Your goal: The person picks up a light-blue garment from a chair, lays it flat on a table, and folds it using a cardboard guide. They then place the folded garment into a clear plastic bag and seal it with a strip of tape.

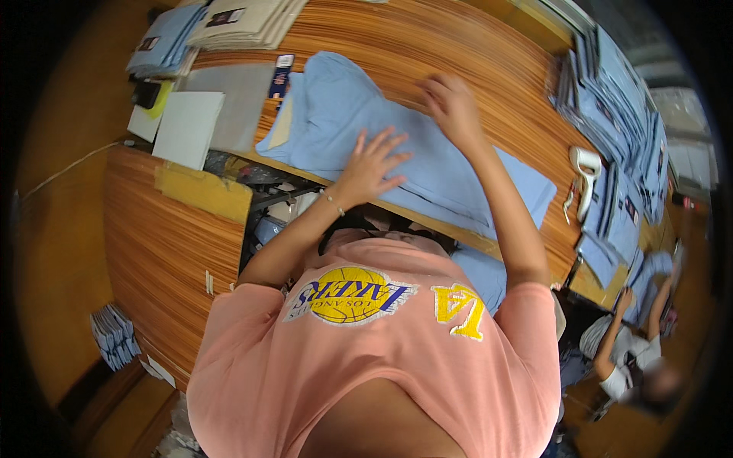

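Observation:
A light blue garment lies folded lengthwise across the wood-grain table in front of me. Its left end is bunched and creased, and a cream patch shows at that edge. My left hand rests on the middle of the cloth, fingers spread and palm down. Over the garment's far edge, my right hand hovers or lightly touches, its fingers loosely curved and apart, slightly blurred. Neither hand grips anything. A dark tag lies beside the garment's left end.
Stacks of folded blue garments line the right side, with a white handled roller beside them. Left are white cards, a grey sheet and cream folded garments. Another person works at lower right.

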`<state>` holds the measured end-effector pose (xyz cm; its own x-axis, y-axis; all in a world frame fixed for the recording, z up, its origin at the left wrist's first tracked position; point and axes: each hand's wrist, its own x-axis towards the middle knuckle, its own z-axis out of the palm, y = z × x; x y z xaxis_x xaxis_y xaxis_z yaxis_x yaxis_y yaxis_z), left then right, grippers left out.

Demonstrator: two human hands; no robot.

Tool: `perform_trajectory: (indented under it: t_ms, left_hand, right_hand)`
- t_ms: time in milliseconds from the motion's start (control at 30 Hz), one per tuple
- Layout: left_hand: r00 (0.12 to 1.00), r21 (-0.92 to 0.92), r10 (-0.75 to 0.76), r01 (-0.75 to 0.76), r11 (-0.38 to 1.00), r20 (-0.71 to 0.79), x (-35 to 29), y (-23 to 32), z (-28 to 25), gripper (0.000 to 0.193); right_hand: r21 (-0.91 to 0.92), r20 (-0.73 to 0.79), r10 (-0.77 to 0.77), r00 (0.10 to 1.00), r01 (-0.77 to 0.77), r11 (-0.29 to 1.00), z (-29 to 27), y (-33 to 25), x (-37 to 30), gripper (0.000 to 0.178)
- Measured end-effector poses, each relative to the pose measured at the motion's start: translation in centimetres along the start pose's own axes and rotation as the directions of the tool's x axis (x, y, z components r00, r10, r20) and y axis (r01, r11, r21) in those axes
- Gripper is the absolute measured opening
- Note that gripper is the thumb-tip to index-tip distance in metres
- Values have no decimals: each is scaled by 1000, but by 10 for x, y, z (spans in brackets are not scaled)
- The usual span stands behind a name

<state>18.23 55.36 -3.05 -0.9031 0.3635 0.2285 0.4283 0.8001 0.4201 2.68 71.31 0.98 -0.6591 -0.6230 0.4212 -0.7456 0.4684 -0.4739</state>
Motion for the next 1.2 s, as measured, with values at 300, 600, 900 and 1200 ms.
perform_trajectory:
  t_ms: [300,600,900,1200]
  left_hand:
    - [951,-538,-288,183,823,-117,-60,-54,-64,29]
    - [967,-839,-146,252,482,206,42,-176,-79,35]
    - [405,-301,222,141,943,887,57,-154,-41,49]
    - [759,-32,158,-178,984,632,58,-204,-88,34]
  right_hand:
    - [-392,500,-34,865,262,882,167,-18,155,22]
    - [374,767,-139,627,-260,890,-10,-183,87,36]
    - [426,271,613,742,-664,615,-109,-199,0,29]
    - [451,1,968,250,-864,222,-44,-7,-176,16]
